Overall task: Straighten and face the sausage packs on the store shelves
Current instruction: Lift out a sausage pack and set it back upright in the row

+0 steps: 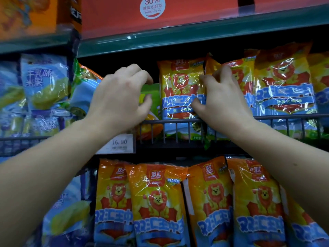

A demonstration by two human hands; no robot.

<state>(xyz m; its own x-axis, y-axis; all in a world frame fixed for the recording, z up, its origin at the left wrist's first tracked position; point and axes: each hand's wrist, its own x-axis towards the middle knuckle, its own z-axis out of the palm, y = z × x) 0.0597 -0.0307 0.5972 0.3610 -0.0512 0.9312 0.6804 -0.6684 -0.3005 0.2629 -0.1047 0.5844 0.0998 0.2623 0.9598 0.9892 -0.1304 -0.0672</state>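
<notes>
Two shelves [178, 149] hold lion-printed packs [158, 202]. On the upper one, behind a wire rail [169, 121], a yellow sausage pack [179, 90] stands upright, its right edge pinched by the right hand [224, 102]. The left hand [119, 97] curls at a green pack [151, 91] beside it, grip unclear.

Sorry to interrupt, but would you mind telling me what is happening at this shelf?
A person is straightening stock here. The right hand pinches the right edge of an upright yellow lion pack standing behind the wire rail. The left hand hovers, fingers curled, by a green pack; whether it grips that pack is unclear.
</notes>
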